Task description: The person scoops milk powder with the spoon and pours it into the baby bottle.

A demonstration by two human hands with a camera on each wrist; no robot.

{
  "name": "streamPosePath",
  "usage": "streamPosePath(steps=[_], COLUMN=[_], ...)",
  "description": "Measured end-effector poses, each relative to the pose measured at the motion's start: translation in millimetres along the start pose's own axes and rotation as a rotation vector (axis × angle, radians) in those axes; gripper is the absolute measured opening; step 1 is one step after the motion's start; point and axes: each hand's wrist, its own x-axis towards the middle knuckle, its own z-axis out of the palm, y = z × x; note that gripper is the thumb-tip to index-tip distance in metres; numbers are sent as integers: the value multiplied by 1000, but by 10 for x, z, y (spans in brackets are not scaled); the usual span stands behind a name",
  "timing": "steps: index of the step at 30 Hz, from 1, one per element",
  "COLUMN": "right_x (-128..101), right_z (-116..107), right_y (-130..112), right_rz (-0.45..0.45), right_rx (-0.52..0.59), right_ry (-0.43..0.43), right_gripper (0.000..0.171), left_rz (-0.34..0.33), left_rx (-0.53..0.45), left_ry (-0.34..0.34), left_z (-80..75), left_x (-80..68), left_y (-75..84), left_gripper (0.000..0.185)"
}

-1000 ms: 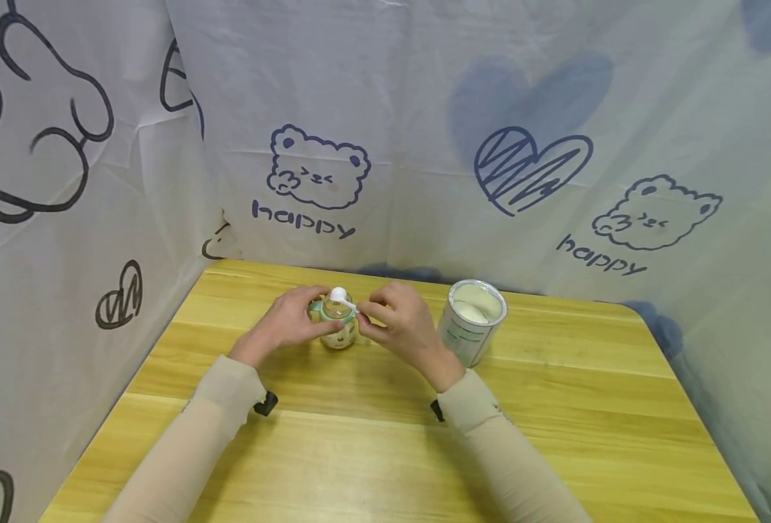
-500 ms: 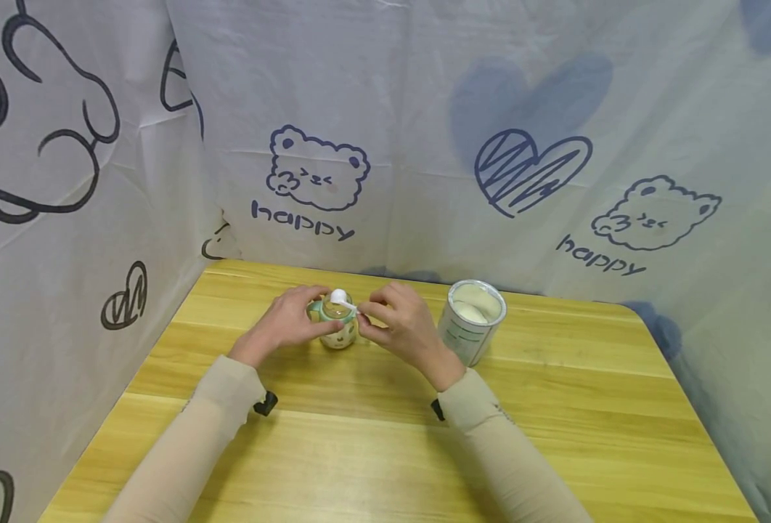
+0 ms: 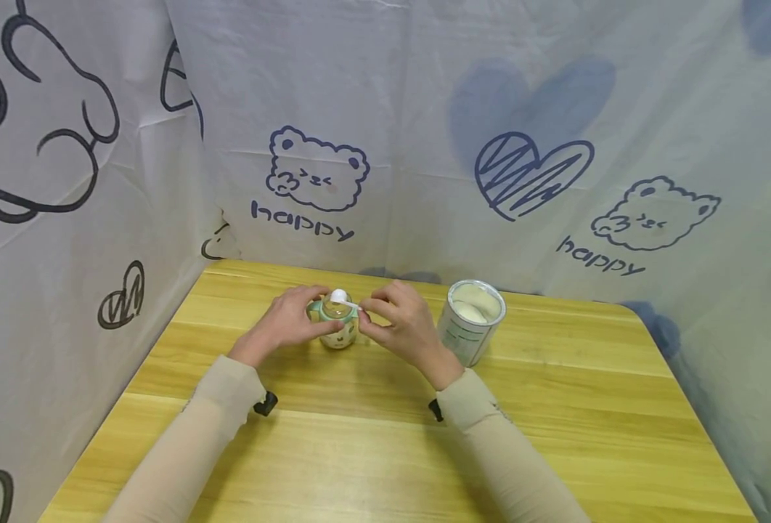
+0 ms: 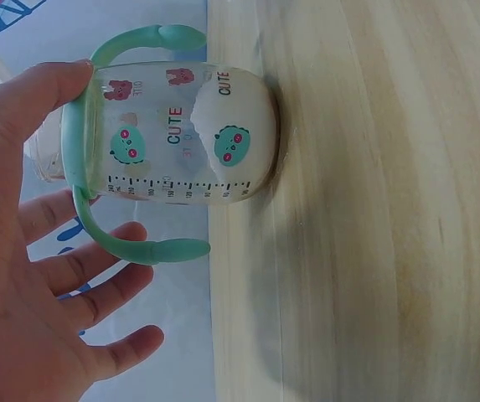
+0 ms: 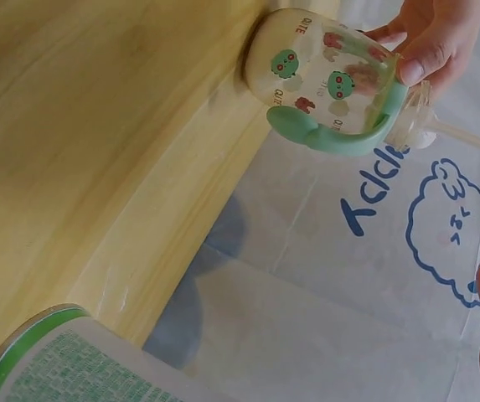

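Observation:
A clear baby bottle [image 3: 338, 338] with a mint-green two-handled collar and small cartoon prints stands upright on the table. White powder fills its lower part, heaped to one side in the left wrist view [image 4: 231, 126]. My left hand [image 3: 285, 319] grips the bottle at the collar between thumb and index finger, the other fingers spread loosely. A white scoop [image 3: 338, 296] lies over the open bottle mouth, its bowl at the neck. Thumb and fingers of my right hand [image 3: 405, 323] pinch the end of the scoop handle [image 5: 466, 136]. What the bowl holds is hidden.
Right of the right hand stands an open can [image 3: 460, 341] with pale powder inside, close to the right forearm. The wooden table [image 3: 555, 407] ends at a printed cloth backdrop [image 3: 418, 145] behind and at the sides.
Both hands and the bottle stay almost in place. The right hand has shifted slightly, and a little more of the scoop handle shows.

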Motion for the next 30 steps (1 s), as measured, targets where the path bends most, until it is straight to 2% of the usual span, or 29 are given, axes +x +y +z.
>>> streamPosePath(steps=[4,12,19,26,30], right_x=[-16,-73,-78,-12,22], right_z=[16,46,23,-87,-164], right_y=[-8,-37,-17,-17,9], right_rz=[62,330,536,797,879], right_rx=[42,222,279,357,381], right_ry=[9,43,112,206,258], right_gripper=[6,5,7,9,10], left_rz=[-8,-5,-3,-8,-8], left_rx=[1,11,13,23,35], left_ry=[-5,1,6,1,5], left_z=[-3,2,4,20,25], left_x=[-9,-28,-34,-30,-31], left_y=[5,18,15,1,-11], left_gripper=[80,80,79,81,81])
